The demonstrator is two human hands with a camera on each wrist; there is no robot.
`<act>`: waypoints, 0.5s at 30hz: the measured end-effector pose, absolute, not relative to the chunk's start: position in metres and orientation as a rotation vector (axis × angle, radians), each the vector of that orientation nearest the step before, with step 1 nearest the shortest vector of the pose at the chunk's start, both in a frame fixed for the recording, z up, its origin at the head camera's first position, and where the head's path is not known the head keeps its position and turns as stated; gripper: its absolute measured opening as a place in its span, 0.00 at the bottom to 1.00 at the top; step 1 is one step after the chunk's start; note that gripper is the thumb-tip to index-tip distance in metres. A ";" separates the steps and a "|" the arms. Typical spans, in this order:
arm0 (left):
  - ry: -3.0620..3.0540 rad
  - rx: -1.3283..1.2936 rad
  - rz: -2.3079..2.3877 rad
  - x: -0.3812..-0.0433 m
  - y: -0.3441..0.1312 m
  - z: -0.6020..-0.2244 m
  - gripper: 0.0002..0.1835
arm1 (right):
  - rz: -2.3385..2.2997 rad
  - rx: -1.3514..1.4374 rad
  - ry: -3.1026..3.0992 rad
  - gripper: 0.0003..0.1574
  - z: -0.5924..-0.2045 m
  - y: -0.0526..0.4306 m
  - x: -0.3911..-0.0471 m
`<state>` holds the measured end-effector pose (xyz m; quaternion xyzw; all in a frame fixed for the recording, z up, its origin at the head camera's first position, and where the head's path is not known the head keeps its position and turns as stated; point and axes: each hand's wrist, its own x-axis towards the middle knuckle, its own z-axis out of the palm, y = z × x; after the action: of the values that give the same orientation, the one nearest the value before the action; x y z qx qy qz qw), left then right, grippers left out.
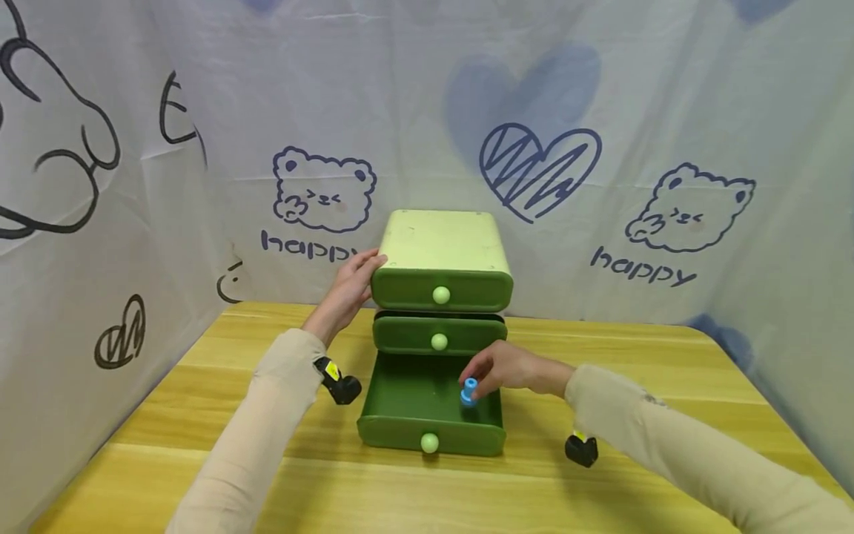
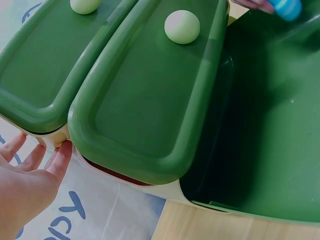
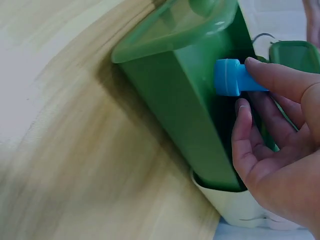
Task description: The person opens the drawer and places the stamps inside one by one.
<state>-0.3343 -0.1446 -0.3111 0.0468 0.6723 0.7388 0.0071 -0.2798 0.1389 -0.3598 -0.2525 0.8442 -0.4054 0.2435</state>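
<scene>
A small drawer cabinet [image 1: 443, 241] with a cream top and green drawers stands on the table. Its bottom drawer [image 1: 407, 389] is pulled far out, and the middle drawer [image 1: 400, 334] sticks out a little. My right hand [image 1: 510, 367] pinches a small blue stepped cylinder [image 1: 469, 391] with a hole in its end, over the right side of the bottom drawer. In the right wrist view the blue cylinder [image 3: 228, 77] shows a wider end. My left hand [image 1: 350, 285] rests against the cabinet's upper left side, its fingers [image 2: 61, 159] touching the cream shell.
The wooden table [image 1: 320, 482] reaches around the cabinet. Behind it hangs a white cloth [image 1: 414, 96] with drawn bears and hearts. Round pale green knobs [image 1: 430, 443] stick out from the drawer fronts. A black wrist camera [image 1: 342, 386] sits below the left wrist.
</scene>
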 end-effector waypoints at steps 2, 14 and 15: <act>2.099 0.146 2.316 -0.335 -0.144 -0.311 0.33 | -1.109 -0.708 2.293 0.13 -0.364 0.139 -0.280; 2.088 0.150 2.330 -0.333 -0.143 -0.311 0.33 | -1.139 -0.745 2.299 0.15 -0.374 0.125 -0.289; 2.086 0.150 2.331 -0.333 -0.143 -0.311 0.33 | -1.143 -0.742 2.294 0.14 -0.375 0.124 -0.289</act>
<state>-0.3330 -0.1432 -0.3106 0.0478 0.6660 0.7444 0.0051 -0.2886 0.1236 -0.3751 -0.2703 0.8358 -0.4163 0.2345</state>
